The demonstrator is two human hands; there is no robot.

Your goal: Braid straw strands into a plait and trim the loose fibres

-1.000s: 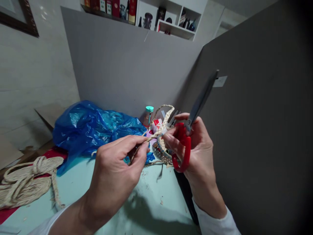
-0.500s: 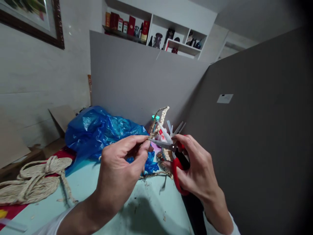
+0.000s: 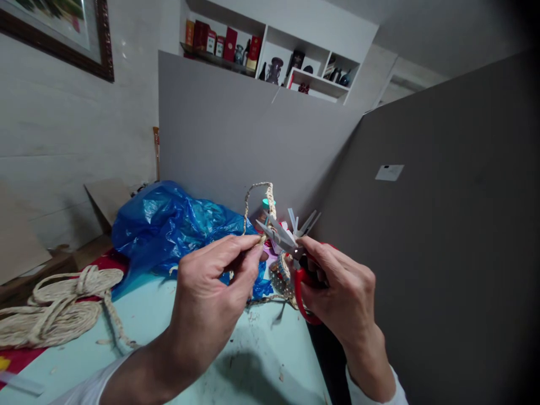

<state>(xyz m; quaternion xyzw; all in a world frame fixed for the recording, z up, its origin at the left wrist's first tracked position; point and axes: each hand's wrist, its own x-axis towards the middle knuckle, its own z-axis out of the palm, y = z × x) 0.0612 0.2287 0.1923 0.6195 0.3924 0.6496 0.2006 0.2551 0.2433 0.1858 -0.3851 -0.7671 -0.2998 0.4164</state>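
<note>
My left hand (image 3: 211,298) is closed in a pinch on a braided straw cord (image 3: 256,198) that loops upward above my fingers. My right hand (image 3: 337,289) grips red-handled scissors (image 3: 291,253). The scissor blades are parted and point left, right at the cord beside my left fingertips. Both hands hover above the pale green table (image 3: 169,326). A small woven basket (image 3: 282,275) sits just behind my hands, partly hidden by them.
A crumpled blue plastic bag (image 3: 169,225) lies at the back of the table. A coil of braided straw rope (image 3: 54,306) rests at the left. Grey partition boards (image 3: 442,225) close in the back and right. A green-capped bottle (image 3: 266,203) stands behind the basket.
The scissors swung down from pointing up and right to pointing left at the cord, and their blades have parted. My left hand kept its pinch on the cord.
</note>
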